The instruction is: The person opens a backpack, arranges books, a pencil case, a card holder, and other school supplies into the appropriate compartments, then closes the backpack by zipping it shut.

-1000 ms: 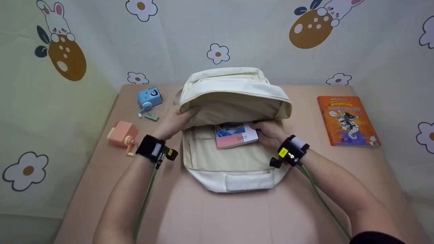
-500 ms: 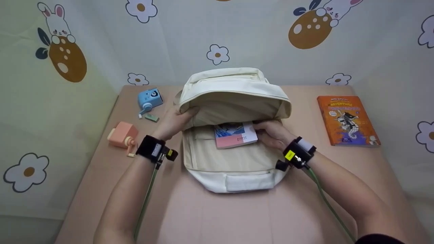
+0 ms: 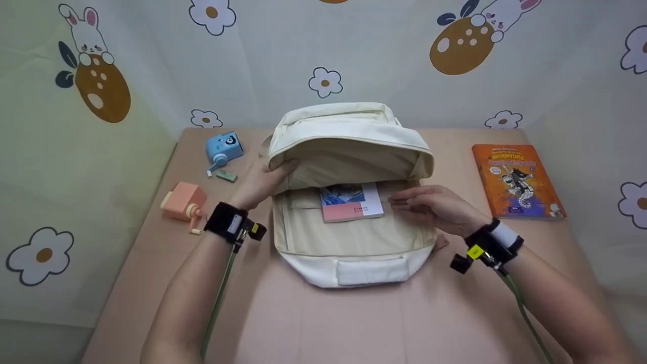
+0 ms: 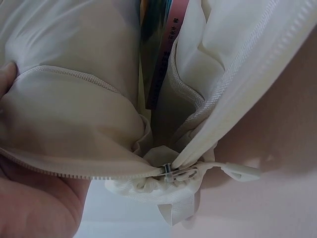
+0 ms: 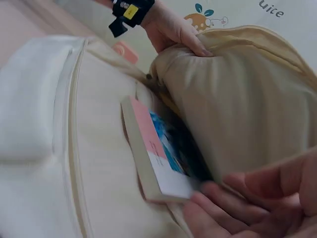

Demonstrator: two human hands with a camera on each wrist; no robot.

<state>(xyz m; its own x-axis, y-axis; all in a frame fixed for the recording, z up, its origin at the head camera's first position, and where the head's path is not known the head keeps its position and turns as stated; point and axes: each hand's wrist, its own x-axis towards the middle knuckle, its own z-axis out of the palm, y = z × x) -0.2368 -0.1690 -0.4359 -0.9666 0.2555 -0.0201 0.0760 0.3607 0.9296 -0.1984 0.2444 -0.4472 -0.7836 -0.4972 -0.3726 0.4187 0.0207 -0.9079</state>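
While table (image 3: 323, 328) bears gaping cream backpack (image 3: 313, 269), raised flap (image 3: 354, 157) leans over its far half, edge gripped by left hand (image 3: 260, 182), thumb inside. Right hand (image 3: 438, 206), fingers nearly straight, holds nothing, just beside small book (image 3: 354, 205). Book lies inside, far end under flap. Best done, I'd say: flap kept high, book nudged squarely deeper with flat fingers, corners clear of zip slider (image 4: 168, 172).

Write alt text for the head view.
A left hand grips the raised flap of a cream backpack with a pink-and-blue book inside. The right hand is beside that book; an orange book lies farther right.
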